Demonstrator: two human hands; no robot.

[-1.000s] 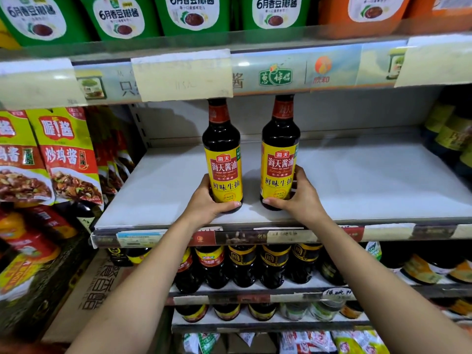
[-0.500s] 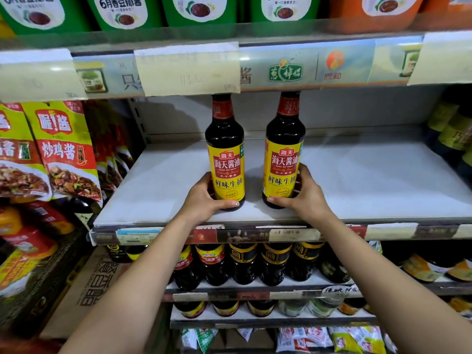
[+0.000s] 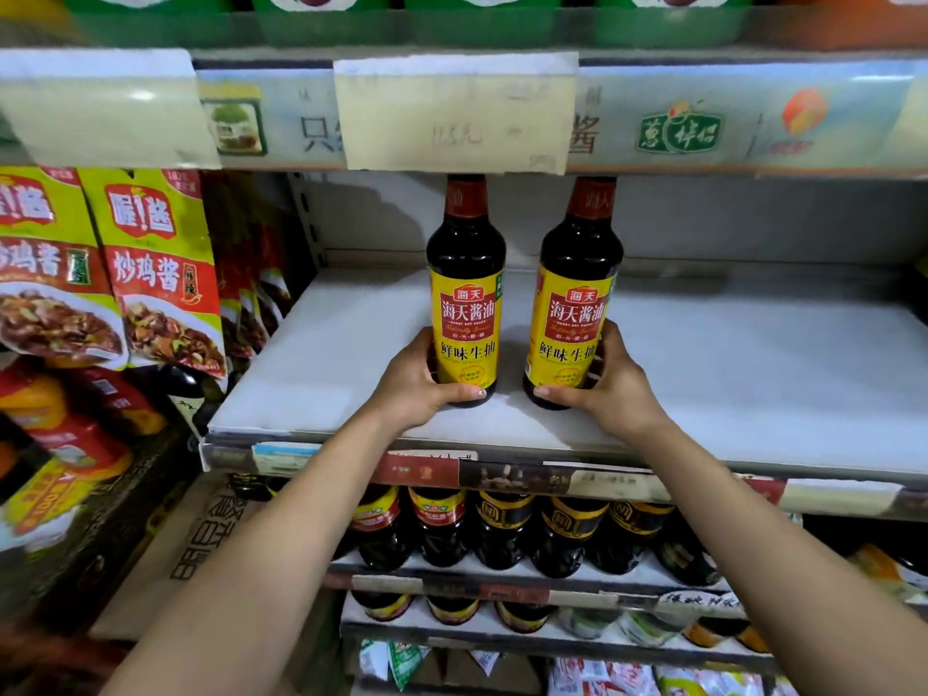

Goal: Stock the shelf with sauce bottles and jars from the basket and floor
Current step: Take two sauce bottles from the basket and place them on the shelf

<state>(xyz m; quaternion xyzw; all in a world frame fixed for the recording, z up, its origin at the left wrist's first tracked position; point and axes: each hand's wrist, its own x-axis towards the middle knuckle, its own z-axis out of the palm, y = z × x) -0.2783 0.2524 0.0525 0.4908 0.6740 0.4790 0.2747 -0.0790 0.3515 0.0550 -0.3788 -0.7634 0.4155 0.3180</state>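
Note:
Two dark soy sauce bottles with yellow labels and red neck bands stand upright side by side on the white shelf (image 3: 728, 374). My left hand (image 3: 412, 389) grips the base of the left bottle (image 3: 466, 293), thumb across its front. My right hand (image 3: 610, 389) grips the base of the right bottle (image 3: 575, 303) the same way. Both bottles sit near the shelf's front, left of its middle. The basket and the floor are out of view.
Green and red sauce pouches (image 3: 160, 273) hang at the left beside the shelf. Below, a row of dark bottles (image 3: 502, 535) fills the lower shelf. A price strip with paper tags (image 3: 452, 113) overhangs just above the bottle caps. A cardboard box (image 3: 191, 545) stands lower left.
Both bottles have slid a little deeper onto the shelf in my hands, and my head has moved closer. My grips on them are unchanged.

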